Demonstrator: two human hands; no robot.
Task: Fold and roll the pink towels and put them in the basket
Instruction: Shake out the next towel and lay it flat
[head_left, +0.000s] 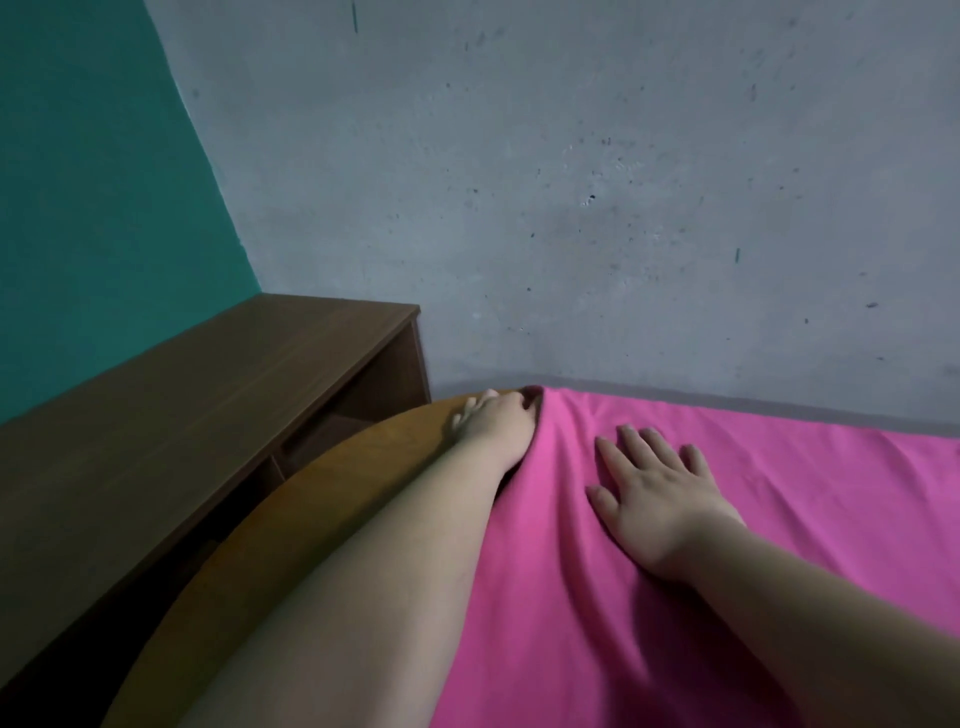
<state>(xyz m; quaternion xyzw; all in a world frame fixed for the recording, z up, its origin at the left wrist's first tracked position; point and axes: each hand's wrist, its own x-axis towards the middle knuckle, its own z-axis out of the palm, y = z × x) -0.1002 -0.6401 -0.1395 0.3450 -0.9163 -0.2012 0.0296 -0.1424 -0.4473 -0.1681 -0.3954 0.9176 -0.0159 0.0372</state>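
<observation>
A pink towel (779, 493) lies spread over the wooden table (291, 519), reaching to the far edge by the wall. My left hand (493, 421) is at the towel's far left corner and pinches the edge there, where the cloth bunches into a ridge. My right hand (654, 488) lies flat on the towel with fingers straight and spread, pressing it down just right of that ridge. Folds run from the corner toward me between my arms. No basket is in view.
A dark brown wooden shelf unit (208, 395) stands to the left of the table against a teal wall. A grey concrete wall (623, 208) rises right behind the table's far edge.
</observation>
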